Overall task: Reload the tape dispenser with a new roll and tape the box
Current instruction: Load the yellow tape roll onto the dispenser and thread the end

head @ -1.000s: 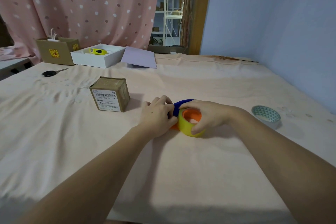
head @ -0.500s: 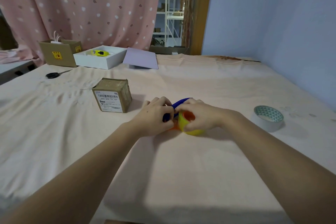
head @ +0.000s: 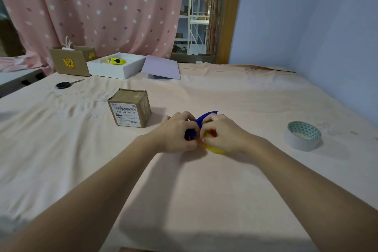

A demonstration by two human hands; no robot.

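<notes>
While both hands work mid-tabletop, left hand (head: pixel 177 133) grasping the blue dispenser (head: pixel 201 121), right hand (head: pixel 222 134) pinching the yellow roll (head: pixel 215 149), loading seems unfinished; box (head: pixel 129 108) untaped nearby.

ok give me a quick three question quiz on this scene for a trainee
1. True or false: the scissors lie on the sealed cardboard box.
2. Which hand is on the yellow tape roll? A. left B. right
3. Fill in: the spare white tape roll lies on the person's ____ side of the cloth.

Key
1. False; they lie on the cloth, apart from it.
2. B; the right hand covers it, while the left hand grips the blue tape dispenser.
3. Right.
</notes>
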